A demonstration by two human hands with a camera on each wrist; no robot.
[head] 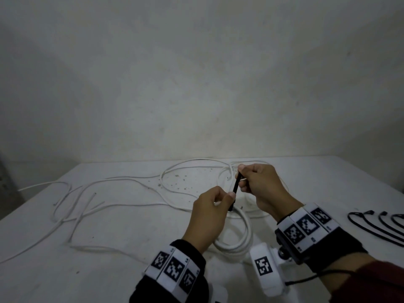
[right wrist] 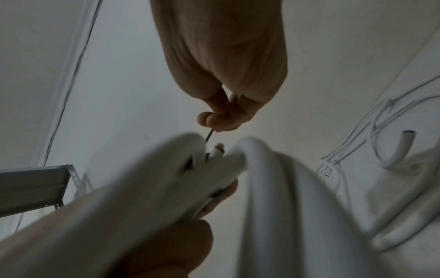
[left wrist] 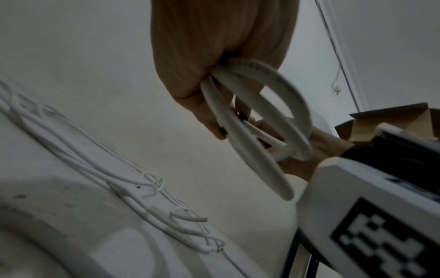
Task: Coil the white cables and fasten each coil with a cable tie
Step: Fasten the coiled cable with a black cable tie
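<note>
A small coil of white cable [head: 237, 239] hangs above the table from my left hand [head: 227, 199], which grips its top; the left wrist view shows the fingers [left wrist: 214, 120] curled round the coil's loops [left wrist: 269, 120]. A black cable tie [head: 236, 190] runs up from the top of the coil to my right hand [head: 240, 178], which pinches its upper end between thumb and forefinger. In the right wrist view the thin tie [right wrist: 209, 135] stretches from that pinch [right wrist: 212, 122] down to the blurred coil [right wrist: 273, 188].
Long loose white cables [head: 109, 193] sprawl over the white table [head: 65, 270] to the left and behind my hands. Several spare black cable ties [head: 380, 226] lie at the right. A cardboard box [left wrist: 390, 120] and a metal shelf [right wrist: 33, 188] stand beside the table.
</note>
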